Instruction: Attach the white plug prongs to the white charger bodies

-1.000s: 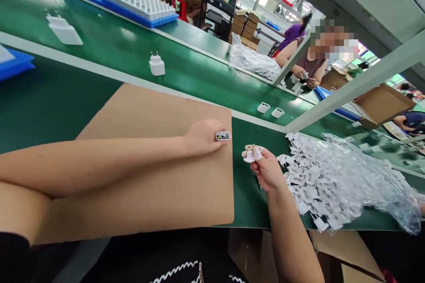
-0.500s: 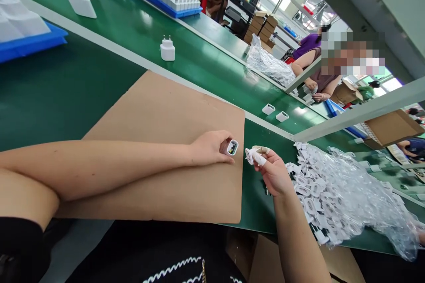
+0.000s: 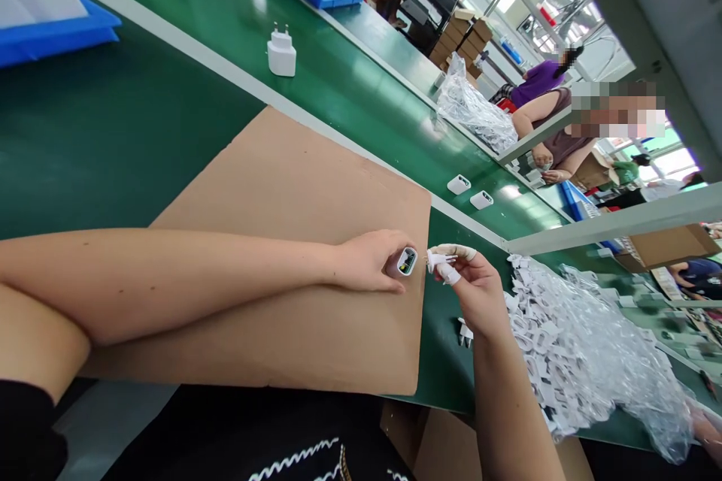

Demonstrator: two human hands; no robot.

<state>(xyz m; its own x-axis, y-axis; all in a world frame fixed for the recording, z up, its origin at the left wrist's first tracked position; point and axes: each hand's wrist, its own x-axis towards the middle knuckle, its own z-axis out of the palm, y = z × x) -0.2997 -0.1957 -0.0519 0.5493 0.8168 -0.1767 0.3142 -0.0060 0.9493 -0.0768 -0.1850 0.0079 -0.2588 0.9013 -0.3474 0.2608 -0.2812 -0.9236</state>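
Above the right edge of a brown cardboard sheet, my left hand is closed round a white charger housing. Its open end faces right, and a bit of green and yellow shows inside. Just to the right, my right hand, with white covers on some fingertips, pinches a white plug cap with two pins. A small gap separates the cap from the housing. Below my right hand, another plug cap lies on the green table, partly hidden by my wrist.
A pile of white plug caps under clear plastic lies at right. Two white housings and an upright charger stand beyond the pale strip. Blue trays hold chargers. A metal post crosses at right; co-workers sit behind.
My right hand has turned the plug cap so its pins point right, and brought it closer to the housing. The view has shifted a little.
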